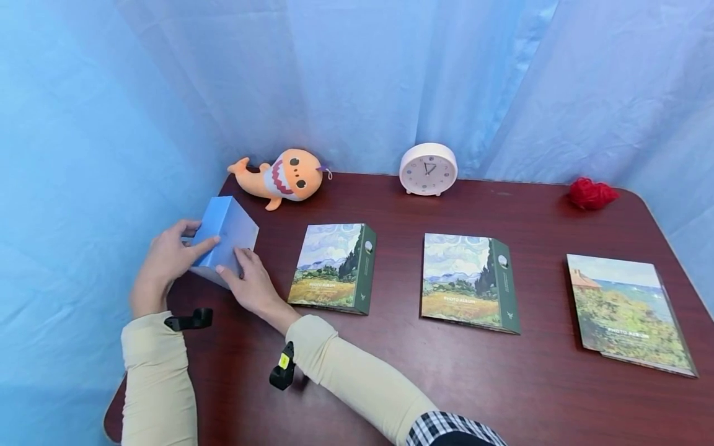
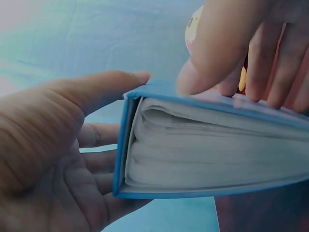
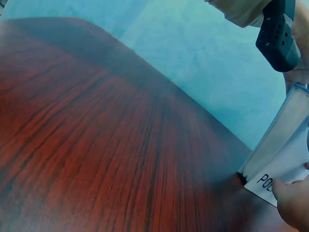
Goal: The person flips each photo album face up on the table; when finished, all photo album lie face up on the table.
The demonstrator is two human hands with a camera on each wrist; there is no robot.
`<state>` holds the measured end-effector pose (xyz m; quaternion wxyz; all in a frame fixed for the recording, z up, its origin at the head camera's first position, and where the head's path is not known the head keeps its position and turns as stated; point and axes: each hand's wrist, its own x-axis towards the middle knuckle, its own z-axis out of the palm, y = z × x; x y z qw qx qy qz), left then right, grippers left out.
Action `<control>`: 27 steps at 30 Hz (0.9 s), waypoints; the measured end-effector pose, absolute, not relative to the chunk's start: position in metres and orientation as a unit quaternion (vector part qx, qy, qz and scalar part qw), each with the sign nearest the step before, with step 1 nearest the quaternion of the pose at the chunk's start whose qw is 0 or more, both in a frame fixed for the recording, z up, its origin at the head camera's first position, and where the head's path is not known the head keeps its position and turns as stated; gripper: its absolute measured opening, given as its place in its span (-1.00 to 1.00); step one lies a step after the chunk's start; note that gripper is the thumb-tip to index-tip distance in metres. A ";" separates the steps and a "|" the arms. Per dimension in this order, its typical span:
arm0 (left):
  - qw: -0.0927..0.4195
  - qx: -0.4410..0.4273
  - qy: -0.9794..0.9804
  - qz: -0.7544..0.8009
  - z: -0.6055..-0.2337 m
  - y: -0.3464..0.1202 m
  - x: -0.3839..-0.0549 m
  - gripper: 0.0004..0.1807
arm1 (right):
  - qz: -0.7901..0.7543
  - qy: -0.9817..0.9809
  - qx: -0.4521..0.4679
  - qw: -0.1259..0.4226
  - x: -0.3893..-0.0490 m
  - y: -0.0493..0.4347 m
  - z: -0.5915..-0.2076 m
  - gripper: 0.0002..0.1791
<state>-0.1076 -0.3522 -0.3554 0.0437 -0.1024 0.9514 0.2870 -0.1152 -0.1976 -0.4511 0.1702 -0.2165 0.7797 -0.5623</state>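
Note:
A thick blue photo album (image 1: 237, 226) stands tilted at the table's left edge, its page edges (image 2: 217, 150) facing the left wrist camera. My left hand (image 1: 166, 255) holds its spine side, thumb on one face and fingers round the other. My right hand (image 1: 255, 286) rests on the pale cover with thumb and fingers fairly straight. In the right wrist view, black letters starting "POL" show on the white cover (image 3: 285, 166), next to the thumb. Nearest to the right hand lies a landscape-painting photo album (image 1: 331, 263).
Another landscape album (image 1: 460, 279) lies mid-table, and an album with a house and sea (image 1: 627, 313) lies to the right. Along the back are an orange plush shark (image 1: 292, 176), a white clock (image 1: 428, 170) and a red bundle (image 1: 591, 193). Blue curtain (image 1: 357, 80) hangs behind and left.

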 end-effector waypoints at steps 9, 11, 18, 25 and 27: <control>0.065 -0.111 0.955 0.268 -0.366 -0.367 -0.103 -0.12 | -0.498 0.824 -0.219 0.158 -0.111 -0.198 -0.452 -0.18; 0.074 -0.113 0.955 0.266 -0.370 -0.371 -0.102 -0.11 | -0.484 0.835 -0.211 0.154 -0.110 -0.198 -0.452 -0.17; 0.099 -0.135 0.943 0.289 -0.380 -0.379 -0.101 -0.10 | -0.437 0.866 -0.190 0.152 -0.111 -0.198 -0.457 -0.11; 0.107 -0.146 0.936 0.302 -0.386 -0.383 -0.102 -0.19 | -0.411 0.878 -0.195 0.149 -0.112 -0.197 -0.459 -0.14; 0.109 -0.148 0.934 0.305 -0.387 -0.384 -0.102 -0.23 | -0.396 0.884 -0.202 0.143 -0.113 -0.197 -0.460 -0.15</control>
